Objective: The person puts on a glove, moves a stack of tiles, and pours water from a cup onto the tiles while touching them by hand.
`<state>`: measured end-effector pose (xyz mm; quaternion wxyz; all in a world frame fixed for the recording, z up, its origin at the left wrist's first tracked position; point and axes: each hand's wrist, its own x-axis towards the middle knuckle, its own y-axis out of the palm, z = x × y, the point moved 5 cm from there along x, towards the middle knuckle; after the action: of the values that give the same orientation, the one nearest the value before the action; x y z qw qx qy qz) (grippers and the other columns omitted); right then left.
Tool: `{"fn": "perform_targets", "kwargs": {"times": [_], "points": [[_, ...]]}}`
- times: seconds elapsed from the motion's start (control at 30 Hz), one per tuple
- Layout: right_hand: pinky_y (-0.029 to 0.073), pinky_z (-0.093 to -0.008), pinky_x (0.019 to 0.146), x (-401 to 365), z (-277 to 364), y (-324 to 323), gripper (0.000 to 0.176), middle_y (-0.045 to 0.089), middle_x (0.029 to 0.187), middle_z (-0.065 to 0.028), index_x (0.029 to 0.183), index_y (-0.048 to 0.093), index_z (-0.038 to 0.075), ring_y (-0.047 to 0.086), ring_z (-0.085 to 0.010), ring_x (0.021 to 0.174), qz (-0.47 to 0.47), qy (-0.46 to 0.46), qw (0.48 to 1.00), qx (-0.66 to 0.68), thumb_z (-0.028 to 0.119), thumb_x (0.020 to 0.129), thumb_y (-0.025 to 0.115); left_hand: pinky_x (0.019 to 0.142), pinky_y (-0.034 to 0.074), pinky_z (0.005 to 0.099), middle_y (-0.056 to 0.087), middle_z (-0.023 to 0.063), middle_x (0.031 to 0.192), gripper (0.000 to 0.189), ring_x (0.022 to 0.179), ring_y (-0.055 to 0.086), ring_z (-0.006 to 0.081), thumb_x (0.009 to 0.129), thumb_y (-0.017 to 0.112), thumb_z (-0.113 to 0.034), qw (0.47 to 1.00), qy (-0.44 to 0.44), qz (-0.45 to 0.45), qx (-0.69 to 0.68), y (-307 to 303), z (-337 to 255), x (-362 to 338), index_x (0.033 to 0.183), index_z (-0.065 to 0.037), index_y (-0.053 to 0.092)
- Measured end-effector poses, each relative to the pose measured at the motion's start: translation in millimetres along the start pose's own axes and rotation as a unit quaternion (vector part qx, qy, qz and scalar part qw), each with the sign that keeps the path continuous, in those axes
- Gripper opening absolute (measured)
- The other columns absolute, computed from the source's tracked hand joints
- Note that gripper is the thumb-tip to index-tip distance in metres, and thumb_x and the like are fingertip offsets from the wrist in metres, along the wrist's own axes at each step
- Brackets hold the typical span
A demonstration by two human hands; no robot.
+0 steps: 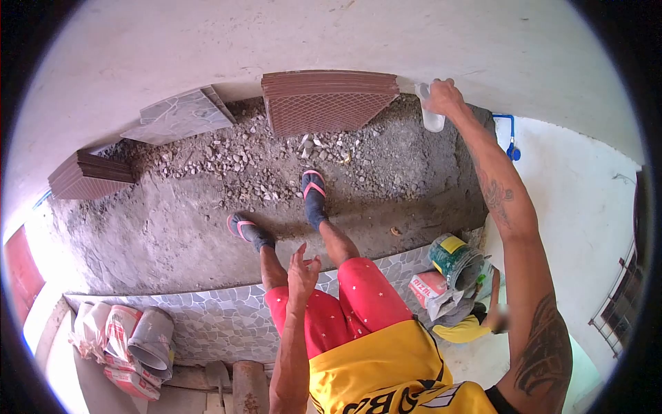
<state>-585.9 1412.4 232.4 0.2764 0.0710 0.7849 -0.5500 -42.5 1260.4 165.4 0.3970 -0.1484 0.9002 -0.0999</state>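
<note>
At the wall end of the raised ground, my right hand (445, 98) is closed on a translucent plastic pitcher (434, 121), held upright against the wall beside a stack of brown tiles (331, 107). My left hand (302, 274) hangs in front of my red shorts, its fingers loosely bent and apart, with nothing in it. Under my feet, in pink-strapped flip-flops, lies rough cement ground (172, 228) with loose gravel (241, 155) along the wall.
Grey stone-pattern tiles (183, 117) and more brown tiles (89, 176) lean at the left. Below the tiled ledge (227, 314) are buckets (153, 338), cement sacks (124, 331) and a shovel (218, 374). At the lower right, another person (462, 330) is beside a green bucket (452, 259). A blue pipe valve (513, 152) is on the wall.
</note>
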Motion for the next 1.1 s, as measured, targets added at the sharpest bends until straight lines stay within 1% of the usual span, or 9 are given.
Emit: {"fn": "perform_targets", "kwargs": {"times": [0.07,0.23,0.47,0.57,0.67,0.77,0.87,0.97,1.1], "points": [[0.051,-0.0432,0.092,-4,2,-1,0.048,0.062,0.111,-0.0295,0.109,0.063,-0.009,0.056,-0.0397,0.113,0.013,-0.016,1.000,-0.006,0.017,0.069,0.070,0.077,0.053,0.0390,0.055,0.0264,0.124,0.055,0.090,0.068,0.0294,0.088,0.064,-0.022,1.000,0.003,-0.001,0.002,0,2,0,0.133,0.005,0.046],[0.051,-0.0429,0.092,-9,5,0,0.048,0.061,0.112,-0.0300,0.108,0.062,-0.010,0.056,-0.0392,0.112,0.003,-0.001,1.000,0.003,0.017,0.069,0.069,0.074,0.053,0.0389,0.056,0.0254,0.123,0.055,0.089,0.068,0.0289,0.087,0.064,-0.021,0.999,0.030,-0.008,0.013,3,7,-2,0.133,0.003,0.047],[0.053,-0.0424,0.089,-11,20,-9,0.048,0.062,0.110,-0.0293,0.109,0.062,-0.009,0.058,-0.0391,0.110,0.002,-0.015,1.000,-0.003,0.016,0.069,0.069,0.072,0.054,0.0380,0.055,0.0254,0.126,0.054,0.089,0.069,0.0279,0.087,0.064,-0.020,1.000,0.012,-0.010,-0.004,2,9,-4,0.133,0.003,0.046],[0.053,-0.0424,0.089,-7,27,-10,0.045,0.063,0.108,-0.0296,0.107,0.064,-0.008,0.059,-0.0389,0.109,-0.024,-0.004,1.000,0.004,0.015,0.069,0.069,0.074,0.054,0.0383,0.054,0.0255,0.126,0.054,0.089,0.068,0.0288,0.087,0.064,-0.020,1.000,0.012,-0.010,-0.011,-2,6,-5,0.133,0.003,0.046],[0.054,-0.0423,0.088,-9,39,-18,0.044,0.064,0.106,-0.0287,0.107,0.065,-0.007,0.059,-0.0387,0.109,-0.022,-0.044,0.999,-0.008,0.015,0.069,0.068,0.075,0.053,0.0385,0.054,0.0257,0.127,0.054,0.089,0.068,0.0294,0.088,0.064,-0.020,1.000,0.010,-0.008,-0.010,-4,5,-7,0.133,0.004,0.046],[0.054,-0.0426,0.087,-10,53,-25,0.041,0.065,0.105,-0.0279,0.105,0.066,-0.007,0.059,-0.0382,0.108,-0.015,-0.039,0.999,-0.019,0.014,0.069,0.067,0.076,0.053,0.0387,0.054,0.0257,0.126,0.054,0.090,0.068,0.0296,0.088,0.063,-0.021,1.000,0.010,-0.008,-0.011,-4,8,-7,0.133,0.004,0.046],[0.054,-0.0427,0.087,-12,67,-31,0.039,0.066,0.104,-0.0249,0.103,0.068,-0.006,0.059,-0.0377,0.108,-0.022,-0.073,0.997,-0.034,0.012,0.069,0.066,0.077,0.053,0.0388,0.054,0.0255,0.125,0.054,0.091,0.068,0.0300,0.088,0.063,-0.022,0.999,0.014,-0.012,-0.028,-5,11,-11,0.133,0.004,0.045],[0.054,-0.0430,0.087,-12,79,-33,0.038,0.068,0.104,-0.0223,0.102,0.068,-0.006,0.058,-0.0371,0.109,-0.019,-0.061,0.998,-0.024,0.012,0.069,0.065,0.077,0.053,0.0391,0.055,0.0254,0.124,0.055,0.092,0.068,0.0304,0.088,0.063,-0.022,0.999,0.005,-0.013,-0.034,-5,13,-13,0.134,0.003,0.045],[0.054,-0.0425,0.088,-16,101,-38,0.038,0.068,0.104,-0.0207,0.102,0.068,-0.006,0.058,-0.0370,0.109,-0.021,-0.098,0.994,-0.043,0.012,0.069,0.064,0.077,0.053,0.0393,0.055,0.0254,0.123,0.054,0.093,0.068,0.0303,0.088,0.063,-0.022,0.999,-0.007,-0.015,-0.035,-11,9,-16,0.134,0.003,0.046]]}}
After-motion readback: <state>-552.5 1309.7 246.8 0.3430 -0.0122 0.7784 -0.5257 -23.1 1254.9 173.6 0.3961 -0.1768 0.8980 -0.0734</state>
